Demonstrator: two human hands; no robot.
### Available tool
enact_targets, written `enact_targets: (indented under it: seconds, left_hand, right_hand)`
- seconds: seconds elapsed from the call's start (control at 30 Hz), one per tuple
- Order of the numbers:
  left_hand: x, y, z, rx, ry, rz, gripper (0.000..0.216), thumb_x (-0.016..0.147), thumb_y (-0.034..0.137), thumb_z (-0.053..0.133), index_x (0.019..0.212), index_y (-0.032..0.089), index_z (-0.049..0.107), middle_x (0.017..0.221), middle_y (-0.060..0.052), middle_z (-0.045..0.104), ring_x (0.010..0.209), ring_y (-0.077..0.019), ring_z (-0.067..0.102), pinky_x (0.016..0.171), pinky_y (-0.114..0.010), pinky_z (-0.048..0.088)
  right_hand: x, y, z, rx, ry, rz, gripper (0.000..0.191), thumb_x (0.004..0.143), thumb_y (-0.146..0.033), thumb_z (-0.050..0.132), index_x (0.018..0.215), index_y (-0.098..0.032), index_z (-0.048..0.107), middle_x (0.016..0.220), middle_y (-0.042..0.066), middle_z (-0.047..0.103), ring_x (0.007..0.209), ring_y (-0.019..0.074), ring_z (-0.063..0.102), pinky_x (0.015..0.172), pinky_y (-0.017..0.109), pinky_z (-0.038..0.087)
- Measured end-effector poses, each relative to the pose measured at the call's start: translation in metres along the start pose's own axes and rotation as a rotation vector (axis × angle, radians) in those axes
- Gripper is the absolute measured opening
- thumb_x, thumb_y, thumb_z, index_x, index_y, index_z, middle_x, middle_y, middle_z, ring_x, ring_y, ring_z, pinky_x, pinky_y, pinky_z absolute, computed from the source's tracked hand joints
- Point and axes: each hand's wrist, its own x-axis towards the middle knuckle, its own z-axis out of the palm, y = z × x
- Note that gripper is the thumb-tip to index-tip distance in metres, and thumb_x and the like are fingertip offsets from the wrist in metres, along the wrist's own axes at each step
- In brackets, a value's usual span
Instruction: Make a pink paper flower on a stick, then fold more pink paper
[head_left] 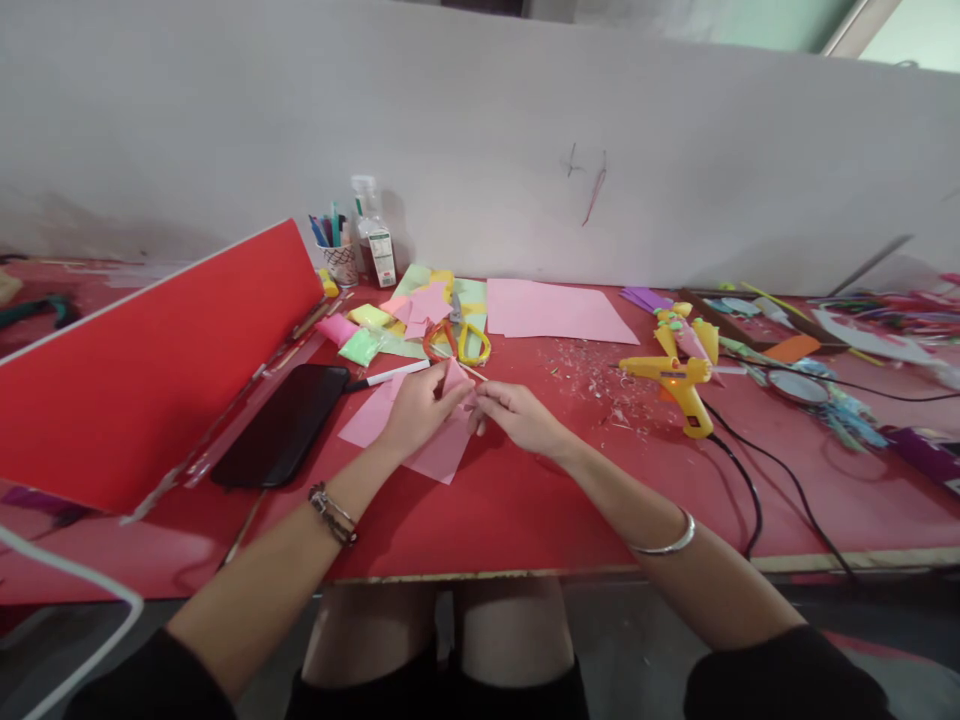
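My left hand (420, 405) and my right hand (514, 412) meet over the red table (510, 500), both pinching a small folded piece of pink paper (456, 378) held just above the surface. Under the hands lies a larger pink paper sheet (431, 455). A white pen with a black cap (386, 377) lies just left of my left hand. Orange and yellow scissors (459, 342) rest a little beyond the hands.
A yellow glue gun (679, 380) with a black cord (750, 490) stands to the right, with paper scraps beside it. A black phone (281, 425) and a red divider panel (150, 365) are on the left. A cup of pens (339, 255), a bottle (373, 235) and a pink sheet (551, 310) sit by the wall.
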Motion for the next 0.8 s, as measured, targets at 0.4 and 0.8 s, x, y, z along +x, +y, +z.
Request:
enact_targets:
  seconds: [0.4, 0.8]
  left_hand:
    - [-0.0014, 0.0028, 0.0025, -0.193, 0.004, -0.088, 0.032, 0.082, 0.04, 0.036, 0.058, 0.018, 0.041, 0.038, 0.007, 0.038, 0.033, -0.0067, 0.037, 0.038, -0.018, 0.03]
    - [0.0016, -0.0025, -0.0014, -0.104, 0.183, -0.082, 0.036, 0.082, 0.033, 0.034, 0.049, 0.02, 0.031, 0.041, 0.006, 0.032, 0.041, -0.008, 0.034, 0.043, -0.02, 0.028]
  right_hand:
    - [0.0003, -0.0039, 0.0023, 0.012, -0.012, -0.002, 0.019, 0.081, -0.019, 0.04, 0.061, -0.019, 0.041, 0.05, -0.005, 0.055, 0.045, 0.0056, 0.051, 0.052, 0.019, 0.042]
    - [-0.0012, -0.0035, 0.0025, 0.013, -0.035, 0.03, 0.016, 0.079, -0.015, 0.04, 0.064, -0.018, 0.045, 0.048, -0.006, 0.055, 0.042, 0.005, 0.049, 0.049, 0.019, 0.041]
